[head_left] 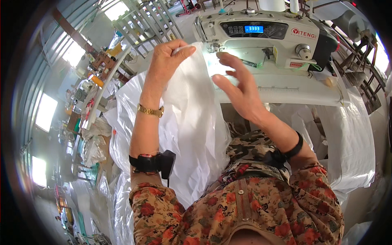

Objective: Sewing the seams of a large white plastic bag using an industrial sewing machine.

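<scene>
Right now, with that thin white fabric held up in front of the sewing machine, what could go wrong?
The left hand pinches only the top edge of the thin white fabric sheet, so it might slip and fall onto the pile of white material below. The right hand is open, close to the needle area of the white sewing machine; fingers could stray too near. The hanging sheet may also bunch or fold.

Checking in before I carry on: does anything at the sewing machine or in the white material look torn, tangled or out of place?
Nothing stands out. The left hand pinches the top edge of the white sheet, the right hand is open beside it, and the sewing machine sits square. No tear shows.
</scene>
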{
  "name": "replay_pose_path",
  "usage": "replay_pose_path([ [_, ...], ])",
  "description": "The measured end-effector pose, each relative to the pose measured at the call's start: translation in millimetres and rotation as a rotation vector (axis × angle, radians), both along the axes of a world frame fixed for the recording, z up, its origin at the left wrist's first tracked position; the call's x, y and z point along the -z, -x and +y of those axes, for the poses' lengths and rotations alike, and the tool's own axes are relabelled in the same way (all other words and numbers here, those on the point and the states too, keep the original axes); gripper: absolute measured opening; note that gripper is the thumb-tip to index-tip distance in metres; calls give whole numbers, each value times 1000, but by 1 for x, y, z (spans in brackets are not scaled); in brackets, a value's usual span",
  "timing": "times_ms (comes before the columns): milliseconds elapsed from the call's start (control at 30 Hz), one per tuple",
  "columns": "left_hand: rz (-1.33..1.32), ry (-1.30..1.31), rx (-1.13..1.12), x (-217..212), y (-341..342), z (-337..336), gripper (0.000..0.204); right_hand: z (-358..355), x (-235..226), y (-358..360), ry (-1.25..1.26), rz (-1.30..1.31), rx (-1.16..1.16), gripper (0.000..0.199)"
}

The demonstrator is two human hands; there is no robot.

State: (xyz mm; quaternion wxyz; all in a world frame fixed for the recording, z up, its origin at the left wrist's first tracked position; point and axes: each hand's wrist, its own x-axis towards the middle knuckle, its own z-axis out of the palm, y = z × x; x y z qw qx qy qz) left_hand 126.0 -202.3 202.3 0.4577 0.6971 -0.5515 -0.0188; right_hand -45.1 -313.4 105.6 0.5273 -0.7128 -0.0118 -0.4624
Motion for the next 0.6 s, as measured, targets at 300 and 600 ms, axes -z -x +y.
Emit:
replay_pose_path([
  [300,150,46,33,20,12,-5,21,13,9,-42,-336,145,-309,42],
  [600,214,43,20,39,14,-16,28,29,19,-25,170,76,272,36],
])
